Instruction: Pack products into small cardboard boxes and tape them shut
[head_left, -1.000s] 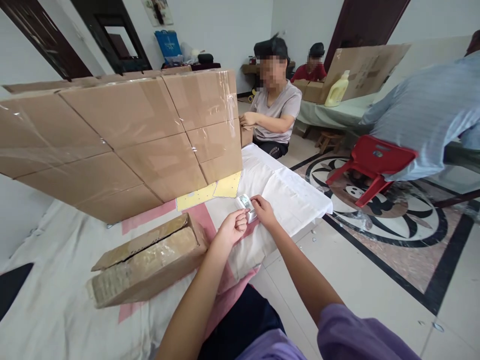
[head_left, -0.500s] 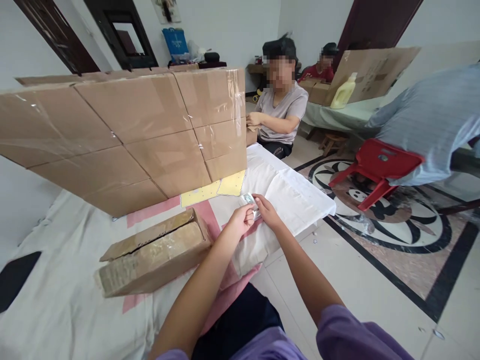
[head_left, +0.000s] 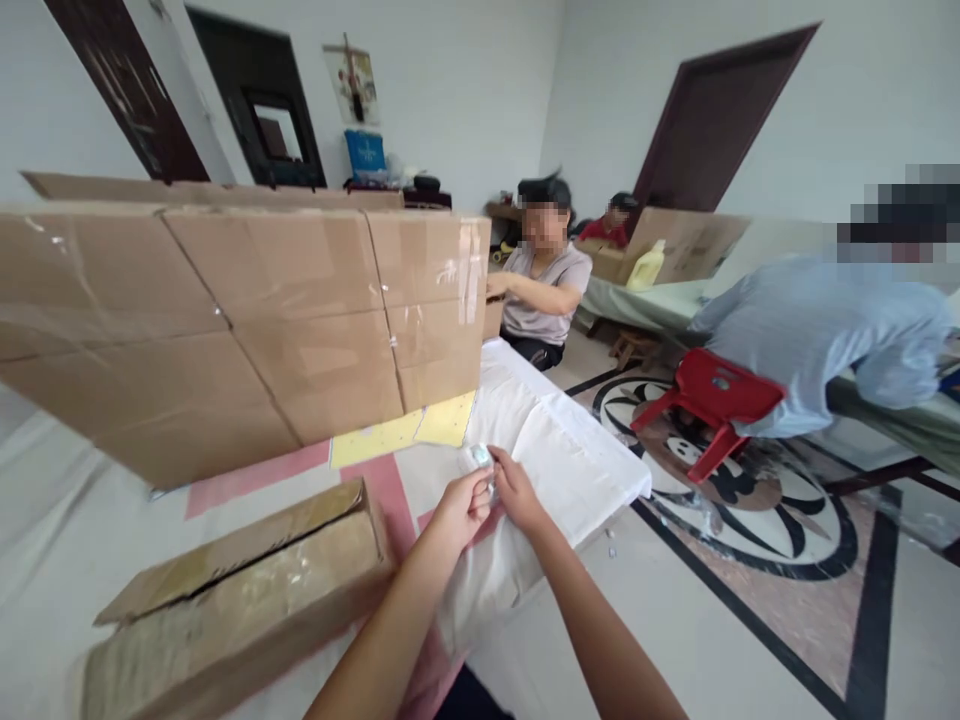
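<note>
Forearms point(head_left: 581, 610) spanned the foreground, and just left of them a taped brown carton point(head_left: 225, 630) lay on the cloth-covered tabletop point(head_left: 577, 450), its top flap slightly raised; any printing on it was too blurred to read. Beyond the carton, over the cloth, the left hand point(head_left: 463, 508) had its fingers curled shut around the near side of a small white object point(head_left: 474, 460), while the right hand point(head_left: 517, 492) pinched its right edge, the two almost touching. Pale green showed on top of the object, with no legible wording, and the fingers covered much of it. Just past the hands lay yellow paper point(head_left: 446, 421), speckled with small marks, partly under a tall cardboard barrier point(head_left: 315, 370) that blocked most of the view on the left. To the right, on a floor with a panda medallion point(head_left: 694, 455), stood a red plastic chair point(head_left: 727, 388) bearing a small oval label point(head_left: 720, 383), unreadable; a person in light blue point(head_left: 795, 325) leaned forward there. Past the barrier's end sat a co-worker in a grey shirt point(head_left: 551, 295), one hand by its edge. Farther off, a yellow bottle point(head_left: 646, 268) stood before another cardboard panel point(head_left: 694, 243) with blurred dark print, near a person in red point(head_left: 606, 233). Against the back wall, a blue container point(head_left: 365, 152) carried white lettering too small to make out, below a hanging picture point(head_left: 354, 88).
</note>
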